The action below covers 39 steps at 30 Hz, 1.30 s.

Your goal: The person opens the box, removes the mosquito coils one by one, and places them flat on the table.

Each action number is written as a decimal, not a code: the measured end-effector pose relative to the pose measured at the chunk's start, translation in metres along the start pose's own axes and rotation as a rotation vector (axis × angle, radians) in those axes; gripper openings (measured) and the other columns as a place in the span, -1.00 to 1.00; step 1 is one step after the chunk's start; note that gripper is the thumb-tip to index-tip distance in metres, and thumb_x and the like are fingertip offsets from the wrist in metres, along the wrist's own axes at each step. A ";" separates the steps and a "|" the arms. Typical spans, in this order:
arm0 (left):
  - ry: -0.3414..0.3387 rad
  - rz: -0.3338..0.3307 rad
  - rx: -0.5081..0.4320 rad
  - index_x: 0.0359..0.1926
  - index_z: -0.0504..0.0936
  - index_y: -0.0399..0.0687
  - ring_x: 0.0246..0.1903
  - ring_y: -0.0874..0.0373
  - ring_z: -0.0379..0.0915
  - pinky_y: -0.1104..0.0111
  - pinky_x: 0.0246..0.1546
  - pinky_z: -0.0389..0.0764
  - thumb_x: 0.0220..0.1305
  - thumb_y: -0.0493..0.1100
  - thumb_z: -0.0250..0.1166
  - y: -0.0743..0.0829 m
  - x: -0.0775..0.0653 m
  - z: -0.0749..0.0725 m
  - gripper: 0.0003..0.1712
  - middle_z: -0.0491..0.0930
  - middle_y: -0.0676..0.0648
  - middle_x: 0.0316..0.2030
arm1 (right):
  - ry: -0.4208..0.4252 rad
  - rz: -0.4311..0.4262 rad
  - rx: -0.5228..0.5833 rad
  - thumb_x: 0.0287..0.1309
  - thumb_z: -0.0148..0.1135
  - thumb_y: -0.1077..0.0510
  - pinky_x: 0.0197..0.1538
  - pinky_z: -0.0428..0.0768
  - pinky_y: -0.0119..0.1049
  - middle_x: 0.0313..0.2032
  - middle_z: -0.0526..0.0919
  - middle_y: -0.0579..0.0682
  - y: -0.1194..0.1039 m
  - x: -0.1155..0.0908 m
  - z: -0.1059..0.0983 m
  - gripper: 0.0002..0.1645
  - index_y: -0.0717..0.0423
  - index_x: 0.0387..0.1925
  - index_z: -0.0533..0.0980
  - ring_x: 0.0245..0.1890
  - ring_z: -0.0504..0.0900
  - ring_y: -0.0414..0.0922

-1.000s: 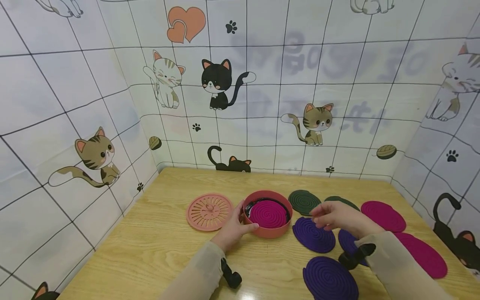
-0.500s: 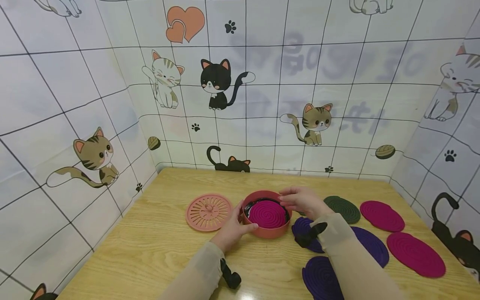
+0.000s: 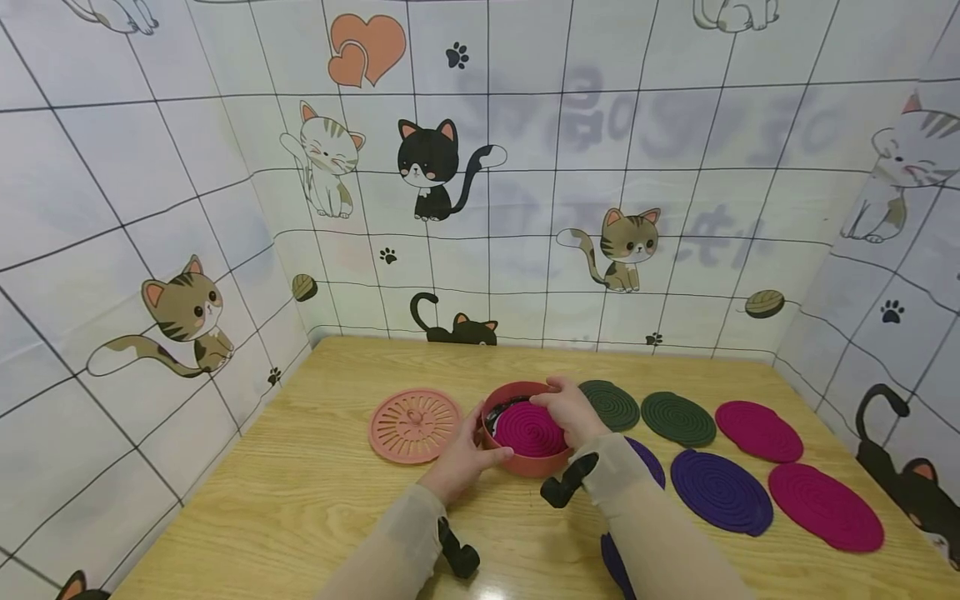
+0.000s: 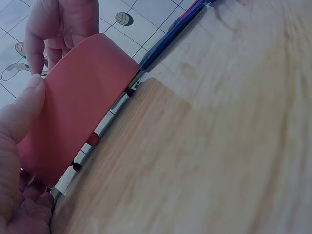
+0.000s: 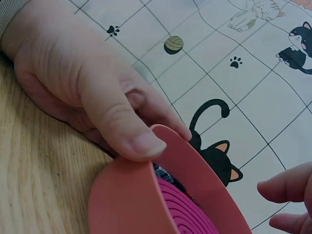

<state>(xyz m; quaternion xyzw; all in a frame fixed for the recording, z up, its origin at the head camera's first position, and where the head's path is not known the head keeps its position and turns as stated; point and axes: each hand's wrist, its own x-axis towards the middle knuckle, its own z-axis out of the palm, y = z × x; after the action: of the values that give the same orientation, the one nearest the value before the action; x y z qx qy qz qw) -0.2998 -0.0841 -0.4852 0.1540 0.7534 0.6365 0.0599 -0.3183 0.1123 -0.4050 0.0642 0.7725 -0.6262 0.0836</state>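
My left hand [image 3: 461, 458] grips the left side of a round coral mosquito coil holder [image 3: 525, 467], thumb in front. In the right wrist view its thumb [image 5: 141, 146] lies at the rim. Inside the holder sits a magenta spiral mosquito coil [image 3: 528, 430], with something black and shiny beneath it. My right hand [image 3: 573, 417] reaches over the right rim, fingertips over the coil's far right edge. Its thumb and fingers [image 5: 287, 183] stand apart in the right wrist view, with nothing between them. Seen from the left wrist, the holder's wall [image 4: 78, 102] has small feet below it.
A slotted coral lid [image 3: 415, 426] lies left of the holder. To the right lie green coils [image 3: 678, 419], magenta coils [image 3: 825, 507] and several purple coils [image 3: 722, 490], some partly behind my right arm. Cat-print sheets [image 3: 525, 275] wall in the wooden table [image 3: 352, 500].
My right hand has moved left from above the purple coil to the holder's right rim, reaching over it. My left hand has kept its hold on the holder.
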 end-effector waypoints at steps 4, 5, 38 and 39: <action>-0.004 0.002 0.000 0.52 -0.09 -0.07 0.43 -0.07 -0.06 0.04 0.40 0.03 0.15 -0.14 0.43 0.002 -0.001 0.000 0.09 0.06 -0.18 0.45 | 0.027 0.017 0.007 0.24 0.14 0.22 0.32 0.23 0.16 0.37 0.12 0.30 0.003 0.000 0.007 -0.21 0.21 0.43 0.05 0.31 0.18 0.22; -0.003 0.002 0.002 0.52 -0.09 -0.07 0.43 -0.08 -0.05 0.04 0.39 0.03 0.15 -0.14 0.43 0.002 -0.001 0.000 0.09 0.06 -0.18 0.45 | 0.028 0.021 0.011 0.25 0.14 0.22 0.31 0.25 0.16 0.36 0.14 0.29 0.004 0.000 0.008 -0.22 0.21 0.42 0.06 0.31 0.20 0.22; -0.005 0.007 0.021 0.51 -0.06 -0.04 0.42 -0.06 -0.02 0.04 0.39 0.05 0.13 -0.10 0.44 0.000 0.000 -0.001 0.09 0.09 -0.15 0.44 | 0.063 0.051 0.080 0.25 0.10 0.28 0.30 0.28 0.14 0.31 0.22 0.30 0.011 0.001 0.016 -0.29 0.23 0.39 0.13 0.27 0.26 0.23; -0.006 0.005 0.017 0.51 -0.06 -0.04 0.42 -0.06 -0.03 0.04 0.39 0.05 0.13 -0.10 0.44 0.001 0.000 -0.001 0.09 0.09 -0.15 0.44 | 0.065 0.049 0.078 0.24 0.10 0.28 0.30 0.28 0.14 0.31 0.22 0.30 0.012 0.001 0.016 -0.29 0.23 0.39 0.14 0.27 0.26 0.22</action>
<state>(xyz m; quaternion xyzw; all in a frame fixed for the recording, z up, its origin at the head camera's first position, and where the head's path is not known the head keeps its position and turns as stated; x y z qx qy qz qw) -0.2994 -0.0847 -0.4845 0.1584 0.7581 0.6299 0.0591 -0.3165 0.0993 -0.4196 0.1067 0.7480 -0.6512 0.0713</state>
